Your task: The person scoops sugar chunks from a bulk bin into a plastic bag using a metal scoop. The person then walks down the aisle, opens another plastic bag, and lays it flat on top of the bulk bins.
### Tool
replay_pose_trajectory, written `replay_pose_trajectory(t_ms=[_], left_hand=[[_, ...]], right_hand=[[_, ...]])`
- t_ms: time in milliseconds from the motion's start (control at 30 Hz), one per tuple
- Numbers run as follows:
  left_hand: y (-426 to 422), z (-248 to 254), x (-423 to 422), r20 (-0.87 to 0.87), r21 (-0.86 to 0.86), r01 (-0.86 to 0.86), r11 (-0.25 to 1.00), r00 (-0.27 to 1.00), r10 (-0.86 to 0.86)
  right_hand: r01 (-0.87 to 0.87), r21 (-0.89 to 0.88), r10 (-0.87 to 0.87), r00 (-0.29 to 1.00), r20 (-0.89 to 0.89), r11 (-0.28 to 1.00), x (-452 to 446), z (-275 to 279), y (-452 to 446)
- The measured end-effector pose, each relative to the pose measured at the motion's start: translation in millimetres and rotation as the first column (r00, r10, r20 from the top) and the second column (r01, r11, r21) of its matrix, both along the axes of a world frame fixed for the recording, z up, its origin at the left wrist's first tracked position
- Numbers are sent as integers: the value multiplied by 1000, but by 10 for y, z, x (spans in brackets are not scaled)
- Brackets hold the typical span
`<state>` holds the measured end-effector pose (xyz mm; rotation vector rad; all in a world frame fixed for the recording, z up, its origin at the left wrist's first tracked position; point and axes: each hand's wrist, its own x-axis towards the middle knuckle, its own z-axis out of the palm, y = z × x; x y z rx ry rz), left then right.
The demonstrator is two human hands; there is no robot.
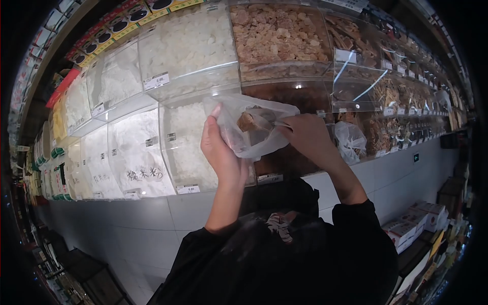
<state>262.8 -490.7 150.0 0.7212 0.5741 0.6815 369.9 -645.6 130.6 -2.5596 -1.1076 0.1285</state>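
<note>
L hand (223, 145) grips bag's (254, 150) side, half-curled; R hand (307, 134) is closed at opp. side, can't tell on what. Brown lump (246, 122) sits inside; if L slackens, rim might fold & spill it.

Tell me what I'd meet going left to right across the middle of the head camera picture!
White powder bin with big handwriting → left hand → plastic bag → right hand → crumpled see-through bag → little green sign.
</note>
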Motion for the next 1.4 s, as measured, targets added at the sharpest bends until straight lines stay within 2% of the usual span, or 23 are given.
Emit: replay_pose_trajectory(t_ms=[133,233,333,367,467,500,600,733,833,900,967,1033,1067,1167,1267,1400], left_hand=[[27,-5,61,-2,13,-13,1000,1000,13],[64,23,78,-57,1,-24,1000,998,24],[82,98,153,-49,-25,-18,1000,999,17],[91,81,151,-27,-20,-9,1000,1000,8],[96,40,176,-20,-21,-3,1000,1000,2],[108,-3,187,-27,-19,2,1000,1000,-2],[143,-45,191,-64,-6,19,1000,998,-19],[161,-114,227,-65,1,-4,1000,998,5],[208,-128,278,-128,-26,-27,999,991,24],[194,-206,320,-147,-51,-6,999,989,-2],[157,-264,324,-177,-79,20,997,984,-34],[147,-315,349,-224,-117,41,992,972,-66],[175,-324,377,-187,-120,50,992,980,-72],[95,-333,318,-128,-180,76,981,987,-101],[66,-391,357,-107,-218,76,973,989,-101],[109,-359,267,-149,-201,54,978,985,-85]], right_hand=[[101,93,-97,994,-42,991,22,312,-233],[218,241,-170,964,-202,946,104,714,-434],[467,357,-192,784,-590,809,455,678,-717],[526,420,-149,737,-660,740,497,714,-713],[537,454,-240,793,-561,711,788,406,-675],[469,490,-245,857,-454,735,903,241,-633],[487,431,-331,860,-389,760,1161,-42,-433],[390,283,-346,918,-192,876,1644,-406,-117],[382,250,-325,914,-242,890,2046,-424,305],[434,153,-389,885,-255,888,2634,-647,816],[437,318,-309,872,-380,841,2730,-608,1146],[497,392,-294,831,-472,774,2817,-839,1329],[528,425,-284,809,-514,735,2873,-964,1397],[473,516,-326,877,-353,714,2734,-1195,1452],[665,423,-170,636,-753,615,2747,-930,1405],[615,512,-130,706,-696,601,2775,-1033,1356]])
